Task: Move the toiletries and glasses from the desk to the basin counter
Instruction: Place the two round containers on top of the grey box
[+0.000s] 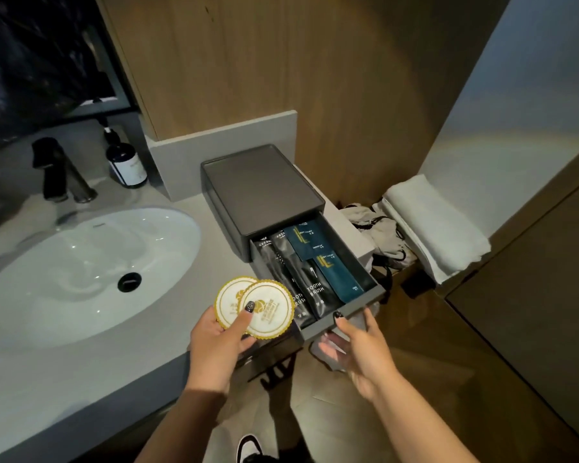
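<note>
- We hold two round paper coasters [256, 307], white with scalloped gold edges, in the left hand [219, 342]; its grip is closed on them, thumb pressed on the upper disc, fingers beneath.
- The right hand [355, 345] has a relaxed, wide grip holding nothing; its thumb tip touches the front lip of the open drawer [348, 307], and the fingers lie below that lip.
- The drawer belongs to a grey amenity box [261, 192] standing on the worktop [81, 362] just right of the basin [81, 272].
- Inside the drawer lie black toothbrush packets [310, 289] and teal sachets [331, 272].
- Key relation: the packets' long axes run front to back along the drawer, and the coasters overlap its near left corner.
- We judge the left hand nearer the free space, which lies up and to the right of its grip.
- No glasses are in view.
</note>
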`<state>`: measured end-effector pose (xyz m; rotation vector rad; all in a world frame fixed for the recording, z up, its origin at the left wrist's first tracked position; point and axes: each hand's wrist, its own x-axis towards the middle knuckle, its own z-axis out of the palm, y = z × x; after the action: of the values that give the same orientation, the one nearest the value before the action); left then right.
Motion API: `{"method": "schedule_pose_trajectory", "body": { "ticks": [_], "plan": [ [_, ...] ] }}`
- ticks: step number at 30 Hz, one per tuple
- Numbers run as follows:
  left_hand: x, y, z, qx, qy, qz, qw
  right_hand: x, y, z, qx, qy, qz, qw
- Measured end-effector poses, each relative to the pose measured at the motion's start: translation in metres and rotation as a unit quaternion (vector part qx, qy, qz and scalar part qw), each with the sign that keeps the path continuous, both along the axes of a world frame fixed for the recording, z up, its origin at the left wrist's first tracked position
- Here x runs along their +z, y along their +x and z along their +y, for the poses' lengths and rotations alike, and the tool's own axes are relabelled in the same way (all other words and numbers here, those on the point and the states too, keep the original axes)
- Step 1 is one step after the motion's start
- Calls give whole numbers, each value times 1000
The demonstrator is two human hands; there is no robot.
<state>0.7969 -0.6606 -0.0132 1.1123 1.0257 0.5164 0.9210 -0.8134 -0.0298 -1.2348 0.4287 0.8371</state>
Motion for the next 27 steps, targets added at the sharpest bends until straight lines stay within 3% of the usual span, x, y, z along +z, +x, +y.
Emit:
{"method": "schedule_pose_trajectory", "body": {
  "ticks": [6,17,27],
  "plan": [
    [-1,4,2,25,12,12,1000,-2,-1,7,-40,48,35,997],
    [-3,-1,12,92,7,-4,996,8,17,39,-10,42,5,999],
    [0,28,69,66,51,10,996,1,34,82,-9,50,-6,999]
  ]
}}
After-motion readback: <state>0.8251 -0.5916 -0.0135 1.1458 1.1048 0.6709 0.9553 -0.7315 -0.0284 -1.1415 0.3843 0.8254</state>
